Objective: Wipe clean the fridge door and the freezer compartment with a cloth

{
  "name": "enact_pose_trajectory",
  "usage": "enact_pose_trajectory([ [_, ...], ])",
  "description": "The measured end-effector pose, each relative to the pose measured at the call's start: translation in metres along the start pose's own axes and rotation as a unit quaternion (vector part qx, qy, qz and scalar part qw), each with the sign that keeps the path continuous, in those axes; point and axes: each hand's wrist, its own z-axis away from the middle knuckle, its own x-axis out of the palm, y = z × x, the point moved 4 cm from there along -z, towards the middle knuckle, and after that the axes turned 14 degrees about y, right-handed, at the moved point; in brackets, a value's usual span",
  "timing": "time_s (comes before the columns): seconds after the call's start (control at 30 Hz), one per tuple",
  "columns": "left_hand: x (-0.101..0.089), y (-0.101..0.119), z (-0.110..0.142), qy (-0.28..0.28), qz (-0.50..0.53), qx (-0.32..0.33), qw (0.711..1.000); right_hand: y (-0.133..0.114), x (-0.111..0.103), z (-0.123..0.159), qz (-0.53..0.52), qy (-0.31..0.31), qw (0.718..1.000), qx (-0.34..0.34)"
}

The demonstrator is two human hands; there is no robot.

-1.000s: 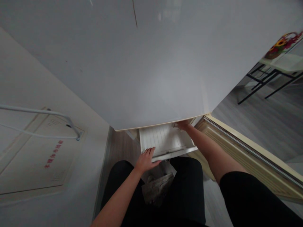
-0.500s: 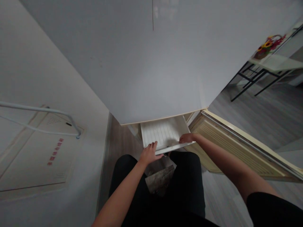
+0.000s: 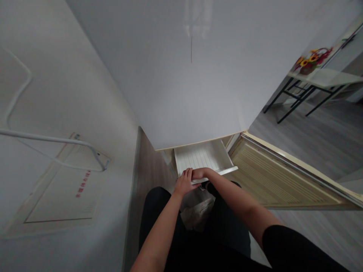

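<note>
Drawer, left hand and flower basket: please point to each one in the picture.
Drawer (image 3: 202,158): head view, on its ribbed white floor.
Left hand (image 3: 184,182): head view, on the back of the hand.
Flower basket (image 3: 309,63): head view, on the yellow and red flowers.

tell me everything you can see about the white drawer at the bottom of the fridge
The white drawer is a shallow, plastic-looking tray with a ribbed floor and low walls. It is pulled out from under the closed grey upper door, beside the open lower door, and looks empty. Both hands rest on its front rim: the left hand near the left corner, the right hand just beside it, fingers over the edge.
</note>
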Motion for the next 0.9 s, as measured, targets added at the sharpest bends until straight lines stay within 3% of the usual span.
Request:
enact_pose_trajectory([
  [0.2,-0.001,0.002,0.001,-0.009,-0.007,0.003,1.0,0.067,-0.05,0.084,0.133,0.13,0.979,0.087],
  [0.3,-0.001,0.003,0.001,-0.012,-0.011,0.008,1.0,0.102,-0.074,0.137,0.187,0.22,0.946,0.146],
  [0.4,-0.003,0.003,0.0,-0.005,0.005,0.01,1.0,0.127,-0.078,0.175,0.233,0.313,0.904,0.172],
  [0.53,-0.01,-0.005,0.0,0.086,0.152,-0.065,0.983,0.124,-0.037,0.176,0.274,0.459,0.832,0.145],
  [0.67,-0.012,-0.015,0.013,0.205,0.225,-0.171,0.937,0.074,0.04,0.125,0.212,0.538,0.815,0.035],
  [0.8,-0.013,-0.025,0.041,0.324,0.25,-0.303,0.86,0.003,0.114,0.064,0.188,0.477,0.852,-0.107],
  [0.9,-0.02,-0.038,0.059,0.359,0.261,-0.387,0.808,-0.027,0.136,0.042,0.185,0.431,0.871,-0.147],
])
